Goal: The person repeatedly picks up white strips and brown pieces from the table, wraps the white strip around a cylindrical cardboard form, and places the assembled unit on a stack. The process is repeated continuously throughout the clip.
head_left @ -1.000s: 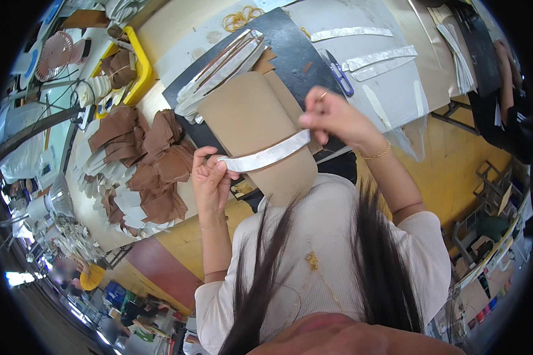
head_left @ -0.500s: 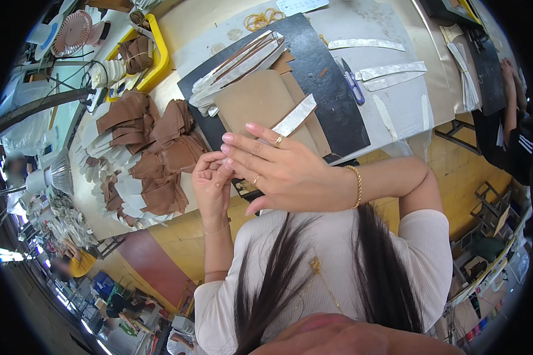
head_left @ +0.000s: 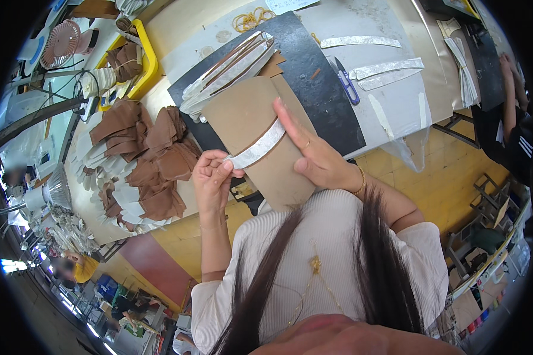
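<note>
A curved, white-faced strip (head_left: 257, 148) with a thin brown edge lies across a tan board (head_left: 238, 109) with rounded corners. My left hand (head_left: 213, 179) is closed in a pinch on the strip's left end, just off the board's left edge. At the other end, my right hand (head_left: 320, 155) rests with fingers stretched out, its edge against the strip and its palm side on the board. Beneath the tan board is a black mat (head_left: 331, 112). A bundle of similar white and brown strips (head_left: 228, 74) lies on the mat behind the board.
Stacks of brown pieces (head_left: 160, 168) spread on the table at left, near a yellow tray (head_left: 151, 65). Purple-handled snips (head_left: 346, 83) lie right of the mat, beside several loose white strips (head_left: 391, 74). Yellow cord (head_left: 253, 19) sits at the back. Another person's hand (head_left: 507, 70) shows far right.
My right hand has slid right and turned upright, uncovering more of the strip. The strip and the tan board now sit closer to me, and my left hand keeps its pinch.
</note>
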`<state>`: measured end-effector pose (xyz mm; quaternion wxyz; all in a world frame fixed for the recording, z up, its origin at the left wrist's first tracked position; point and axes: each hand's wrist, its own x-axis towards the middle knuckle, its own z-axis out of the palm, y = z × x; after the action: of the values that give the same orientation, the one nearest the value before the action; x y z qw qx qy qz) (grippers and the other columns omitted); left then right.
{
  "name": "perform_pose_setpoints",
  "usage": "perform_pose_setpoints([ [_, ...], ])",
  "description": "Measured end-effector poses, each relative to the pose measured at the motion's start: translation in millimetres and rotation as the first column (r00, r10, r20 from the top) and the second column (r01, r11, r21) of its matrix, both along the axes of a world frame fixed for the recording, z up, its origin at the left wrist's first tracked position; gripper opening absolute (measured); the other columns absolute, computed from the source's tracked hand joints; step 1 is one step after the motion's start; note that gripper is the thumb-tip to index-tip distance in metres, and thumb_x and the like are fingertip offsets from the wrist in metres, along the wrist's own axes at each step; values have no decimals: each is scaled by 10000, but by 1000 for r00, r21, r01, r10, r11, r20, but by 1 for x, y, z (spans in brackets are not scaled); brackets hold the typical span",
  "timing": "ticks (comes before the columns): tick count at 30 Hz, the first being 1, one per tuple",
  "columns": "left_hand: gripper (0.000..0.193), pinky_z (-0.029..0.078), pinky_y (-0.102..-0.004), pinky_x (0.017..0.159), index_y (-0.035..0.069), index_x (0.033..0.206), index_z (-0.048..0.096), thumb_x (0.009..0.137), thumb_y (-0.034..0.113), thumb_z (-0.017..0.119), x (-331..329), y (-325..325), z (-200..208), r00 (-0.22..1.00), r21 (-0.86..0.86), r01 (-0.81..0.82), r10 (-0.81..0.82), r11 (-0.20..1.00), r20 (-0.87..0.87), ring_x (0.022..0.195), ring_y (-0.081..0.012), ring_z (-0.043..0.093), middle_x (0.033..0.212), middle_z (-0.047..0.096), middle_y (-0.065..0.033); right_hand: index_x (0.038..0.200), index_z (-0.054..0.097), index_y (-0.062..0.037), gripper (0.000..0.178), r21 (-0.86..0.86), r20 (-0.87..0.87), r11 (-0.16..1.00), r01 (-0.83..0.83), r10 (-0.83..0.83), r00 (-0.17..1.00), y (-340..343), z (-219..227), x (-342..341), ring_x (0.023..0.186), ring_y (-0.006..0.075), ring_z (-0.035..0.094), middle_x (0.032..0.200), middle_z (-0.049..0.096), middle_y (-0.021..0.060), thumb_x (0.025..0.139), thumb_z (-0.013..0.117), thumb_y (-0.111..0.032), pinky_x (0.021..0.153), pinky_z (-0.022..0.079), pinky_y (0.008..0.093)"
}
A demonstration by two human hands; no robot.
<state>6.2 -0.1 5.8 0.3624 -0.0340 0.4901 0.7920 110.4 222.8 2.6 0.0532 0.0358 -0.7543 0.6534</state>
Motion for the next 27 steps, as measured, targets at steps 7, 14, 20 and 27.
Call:
perform_pose_setpoints([
  [7,162,569,-271,624,-32,990,520,845,-27,593,-3,0,0,999,-41,35,-36,999,-34,694,-200,666,832,656,-158,1451,-97,-77,795,-383,176,920,86,-19,984,22,-15,-8,1360,278,245,1442,303,200,939,256,-572,1101,190,362],
  [14,163,572,-267,621,-27,987,517,846,-16,599,-3,-6,6,993,-76,-65,56,995,-108,691,-202,668,828,653,-156,1460,8,-91,700,-804,302,537,255,-1,953,57,41,-14,1095,324,568,1230,495,307,961,237,-526,926,460,393],
  [20,172,567,-264,629,-30,1000,519,852,6,600,-18,-4,18,976,-71,-109,93,992,-195,699,-191,667,837,641,-137,1438,100,-55,653,-704,183,687,179,-68,981,68,78,-30,1008,277,618,1155,554,278,955,424,-351,835,531,352],
  [27,203,529,-241,590,-38,1014,546,848,49,625,-69,21,38,865,-60,-297,242,953,-439,665,-174,650,804,632,-106,1358,295,-16,622,-364,86,890,275,-262,961,80,54,-114,884,166,629,1013,620,150,843,635,-93,764,550,286],
])
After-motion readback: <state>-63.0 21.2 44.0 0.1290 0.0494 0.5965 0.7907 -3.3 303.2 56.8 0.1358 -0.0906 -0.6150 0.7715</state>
